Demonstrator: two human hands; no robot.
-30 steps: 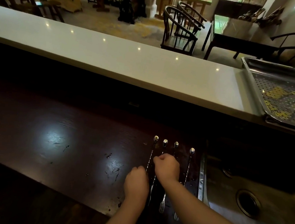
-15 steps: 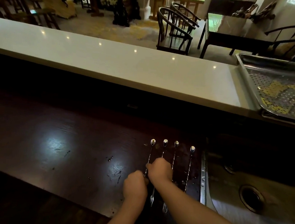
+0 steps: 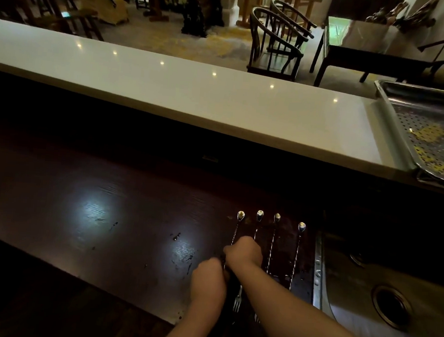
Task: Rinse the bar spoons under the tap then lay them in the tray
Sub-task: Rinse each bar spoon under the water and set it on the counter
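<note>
Both hands (image 3: 244,251) on twisted steel spoons (image 3: 273,242).

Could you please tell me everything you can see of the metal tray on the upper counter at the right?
The tray looks like stainless steel, rectangular, with a raised rolled rim and sloping walls. Its floor is perforated with rows of small holes and shows yellowish patches, perhaps reflections or something beneath. It sits flat on the pale upper counter, beyond the sink, partly cut off by the picture's right edge. No spoons lie in it, and neither hand touches it.
</note>
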